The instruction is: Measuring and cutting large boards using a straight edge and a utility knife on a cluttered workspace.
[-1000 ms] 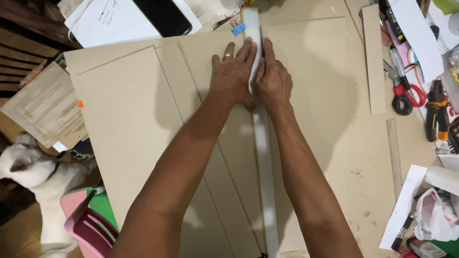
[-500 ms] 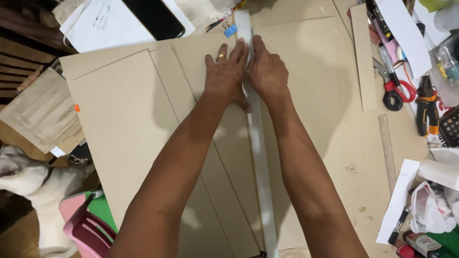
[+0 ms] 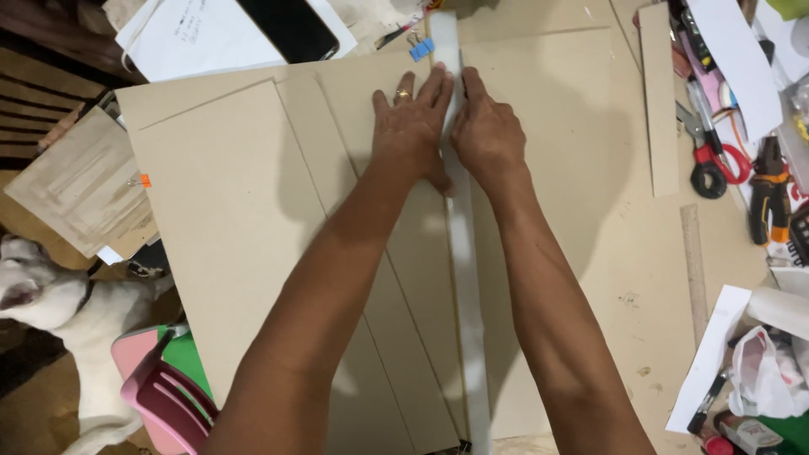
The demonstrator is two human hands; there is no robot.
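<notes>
White tape strip runs along cardboard sheets. Left hand and right hand press flat on it, fingers extended, gripping nothing.

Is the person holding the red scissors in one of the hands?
No, the red scissors lie untouched at the right of the table, while the left hand and the right hand press flat on the long white strip.

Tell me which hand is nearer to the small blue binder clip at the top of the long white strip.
Left. The left hand lies flat just below the small blue binder clip, fingertips close beneath it. The right hand presses on the other side of the long white strip, farther away.
</notes>
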